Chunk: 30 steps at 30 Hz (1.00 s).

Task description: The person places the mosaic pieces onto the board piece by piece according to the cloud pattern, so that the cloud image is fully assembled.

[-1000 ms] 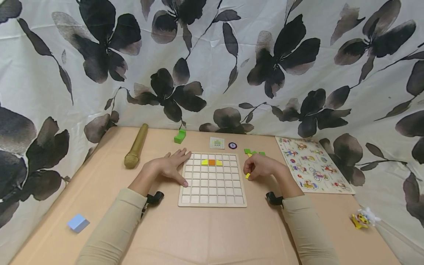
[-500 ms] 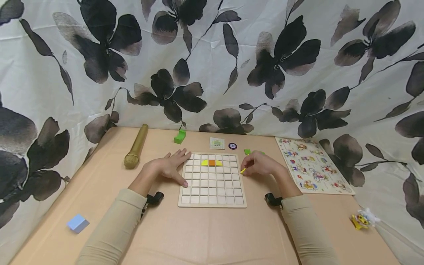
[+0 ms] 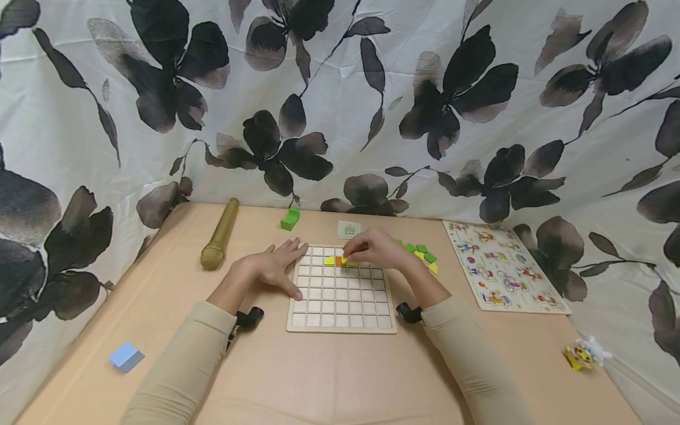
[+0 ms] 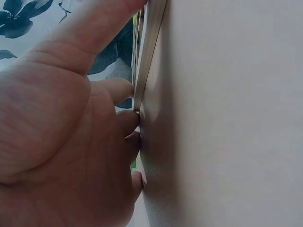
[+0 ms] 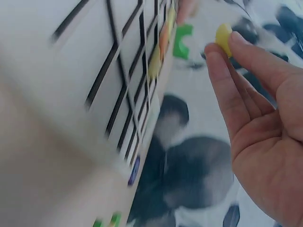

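A wooden grid board (image 3: 341,307) lies flat on the tan table, with a yellow, an orange and a yellow tile (image 3: 338,260) in its second row. My left hand (image 3: 276,268) rests flat against the board's left edge (image 4: 147,56), fingers straight. My right hand (image 3: 372,249) hovers over the board's upper rows and pinches a small yellow piece (image 5: 222,39) between its fingertips, just right of the placed tiles. The yellow piece is mostly hidden by the fingers in the head view.
Loose green and yellow tiles (image 3: 422,254) lie right of the board. A gold microphone (image 3: 219,235), green block (image 3: 289,219), small card (image 3: 348,229), picture puzzle (image 3: 502,265), blue block (image 3: 125,356) and a small toy (image 3: 581,352) lie around. A floral curtain backs the table.
My right hand lifted a yellow piece from beside the tile pile and carried it left over the board's upper rows, uncovering the loose tiles. The left hand stayed put.
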Tool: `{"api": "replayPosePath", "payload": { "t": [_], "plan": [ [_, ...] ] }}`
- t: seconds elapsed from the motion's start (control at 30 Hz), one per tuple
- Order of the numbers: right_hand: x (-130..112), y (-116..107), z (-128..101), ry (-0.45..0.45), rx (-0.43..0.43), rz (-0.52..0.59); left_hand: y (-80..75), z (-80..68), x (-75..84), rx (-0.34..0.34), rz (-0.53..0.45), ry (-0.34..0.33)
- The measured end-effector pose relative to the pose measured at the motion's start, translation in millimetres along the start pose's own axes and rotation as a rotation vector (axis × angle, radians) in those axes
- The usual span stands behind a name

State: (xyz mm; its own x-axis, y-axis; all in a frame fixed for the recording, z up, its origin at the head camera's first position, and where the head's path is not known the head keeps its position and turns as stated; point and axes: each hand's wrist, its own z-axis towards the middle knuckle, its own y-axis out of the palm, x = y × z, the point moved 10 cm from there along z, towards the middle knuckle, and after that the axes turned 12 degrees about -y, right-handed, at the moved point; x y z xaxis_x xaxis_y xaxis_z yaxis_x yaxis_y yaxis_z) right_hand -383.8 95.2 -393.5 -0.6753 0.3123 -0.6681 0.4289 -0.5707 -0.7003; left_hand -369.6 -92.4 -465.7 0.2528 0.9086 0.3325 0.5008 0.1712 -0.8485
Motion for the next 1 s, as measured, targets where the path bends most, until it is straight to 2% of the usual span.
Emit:
{"api": "replayPosePath", "payload": {
  "t": [0.2, 0.4, 0.7, 1.0],
  "plan": [
    [-6, 26, 35, -0.009, -0.07, -0.052, -0.9, -1.7, -0.8, 0.003, -0.007, 0.002],
    [-11, 47, 52, -0.026, -0.137, -0.1, -1.9, -2.3, 0.5, -0.002, -0.02, 0.008],
    [-18, 69, 57, -0.1, -0.207, -0.245, -1.7, -2.0, 1.2, -0.002, -0.017, 0.017],
    [-25, 77, 54, -0.196, -0.263, -0.442, -2.6, -2.3, 1.3, -0.003, -0.022, 0.016]
  ]
}}
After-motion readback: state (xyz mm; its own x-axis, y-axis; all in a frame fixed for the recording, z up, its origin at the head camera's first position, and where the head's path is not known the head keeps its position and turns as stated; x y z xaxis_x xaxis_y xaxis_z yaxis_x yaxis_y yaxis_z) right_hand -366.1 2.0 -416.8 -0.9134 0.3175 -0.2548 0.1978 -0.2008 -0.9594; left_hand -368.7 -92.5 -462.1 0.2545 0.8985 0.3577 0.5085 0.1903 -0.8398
